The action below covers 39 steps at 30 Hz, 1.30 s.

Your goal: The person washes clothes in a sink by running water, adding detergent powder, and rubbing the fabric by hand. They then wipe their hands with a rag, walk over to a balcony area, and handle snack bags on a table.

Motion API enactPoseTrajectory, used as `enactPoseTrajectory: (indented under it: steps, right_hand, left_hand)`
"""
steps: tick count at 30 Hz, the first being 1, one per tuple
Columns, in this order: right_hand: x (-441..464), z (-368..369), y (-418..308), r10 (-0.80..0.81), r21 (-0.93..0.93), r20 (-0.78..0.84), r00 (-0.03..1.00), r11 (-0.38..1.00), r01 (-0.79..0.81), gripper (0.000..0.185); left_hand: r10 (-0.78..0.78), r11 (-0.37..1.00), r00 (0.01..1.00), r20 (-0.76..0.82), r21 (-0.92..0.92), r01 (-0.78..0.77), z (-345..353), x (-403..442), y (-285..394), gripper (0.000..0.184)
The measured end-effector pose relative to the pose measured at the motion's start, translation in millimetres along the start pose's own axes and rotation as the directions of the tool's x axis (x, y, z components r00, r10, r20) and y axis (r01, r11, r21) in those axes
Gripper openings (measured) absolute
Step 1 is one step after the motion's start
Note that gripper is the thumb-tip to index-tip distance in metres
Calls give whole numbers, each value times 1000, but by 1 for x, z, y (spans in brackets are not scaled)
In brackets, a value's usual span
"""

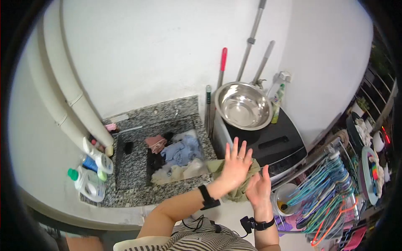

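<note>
My left hand (237, 169) is raised with its fingers spread and a ring on one finger; nothing is in it. Close beside it, my right hand (259, 189) is also open, palm turned inward, thumb and fingers apart. Behind and below both hands hangs a pale green cloth (238, 195), partly hidden by them; whether either hand touches it I cannot tell. To the left, a granite sink (125, 167) holds a blue garment (184, 150), a pink cloth (155, 143), a cream garment (190, 170) and dark pieces.
A steel basin (247, 106) sits on a black-topped washing machine (289, 146). Detergent bottles (90, 186) line the sink's left edge. Many hangers (331, 184) crowd a rack at right, near a white bucket (287, 198). Mop poles (223, 60) lean against the wall.
</note>
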State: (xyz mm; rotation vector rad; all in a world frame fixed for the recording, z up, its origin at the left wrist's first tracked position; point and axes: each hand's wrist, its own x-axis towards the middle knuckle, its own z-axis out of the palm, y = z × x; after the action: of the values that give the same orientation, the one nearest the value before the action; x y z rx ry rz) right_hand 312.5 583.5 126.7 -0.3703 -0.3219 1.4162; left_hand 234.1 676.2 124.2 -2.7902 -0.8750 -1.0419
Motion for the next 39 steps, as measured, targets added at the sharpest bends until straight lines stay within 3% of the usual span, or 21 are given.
enactPoseTrajectory:
  steps: [3,5,7,9,12,14,17,18,19,21,22,24,26,28,29,31,34,36,37,38,39]
  right_hand:
    - [9,-11,25,-60,-121,-277,959,992,27,49]
    - [16,-58,35,-138,-28,-140,980,990,136,43]
    - [17,-74,34,-225,94,-30,974,969,226,38]
    - [8,-47,22,-221,-165,-260,940,969,182,36]
    - [-1,-16,-7,-233,-379,-221,947,915,137,49]
    - [-4,9,-17,-187,-263,-33,982,949,172,55]
    - [-1,4,19,17,33,24,1000,999,-18,60]
    - [-3,-6,36,-38,84,-36,999,996,41,60]
    - [-4,-19,43,-5,65,-31,1000,998,7,58]
    - [-5,-40,63,-115,-105,-100,988,989,105,50]
    - [-9,-75,78,-207,-554,-41,978,819,150,44]
    - [-17,-73,65,-154,-854,-143,978,519,-43,40]
    - [-20,-50,51,-85,-794,-301,950,575,-200,40]
    - [-25,-63,55,-379,-894,41,924,400,204,38]
    - [-33,-67,49,-407,-897,44,912,386,215,38]
    - [-49,-70,35,-383,-975,220,897,-98,198,32]
    - [-74,-41,-18,-393,-894,415,820,-341,289,26]
    - [-104,-18,-67,-356,-988,34,934,-154,-23,21]
    - [-114,-18,-90,-471,-948,245,847,-298,108,22]
    - [-122,-19,-112,-536,-866,452,713,-454,208,23]
    - [-134,-5,-134,-580,-903,394,713,-390,182,21]
  left_hand:
    - [-100,899,959,265,437,-27,-1,-19,38,42]
    - [43,994,974,223,-108,-19,9,-27,31,44]
    - [148,782,982,116,-622,-45,14,-36,25,46]
    - [27,688,996,84,-725,43,0,-40,29,48]
    - [-296,252,920,256,-909,333,5,-44,23,64]
    - [-182,-623,633,752,-586,517,8,-46,8,70]
    - [-55,-870,714,698,-385,309,-4,-29,-2,74]
    - [-71,-821,749,658,-465,330,-12,-26,-2,69]
    - [-165,-792,595,787,-465,395,-14,-26,-1,60]
    - [-301,-710,524,796,-554,434,-16,-25,6,53]
    - [-373,-632,505,778,-612,476,-20,-23,9,53]
    - [-337,-631,498,799,-584,510,6,-27,5,55]
    - [-271,-637,507,818,-548,542,16,-25,13,54]
    - [-278,-588,592,756,-622,518,36,-28,22,52]
    - [-234,-671,581,779,-562,483,43,-23,30,49]
    - [-233,-653,610,757,-587,478,80,-38,33,46]
    - [-314,-566,651,691,-687,456,70,-22,58,44]
    - [-147,163,846,512,-831,532,47,-4,73,46]
    - [-49,206,866,497,-844,496,40,7,78,48]
    - [9,28,846,533,-846,533,30,19,82,40]
    - [86,40,868,489,-872,487,18,34,84,31]
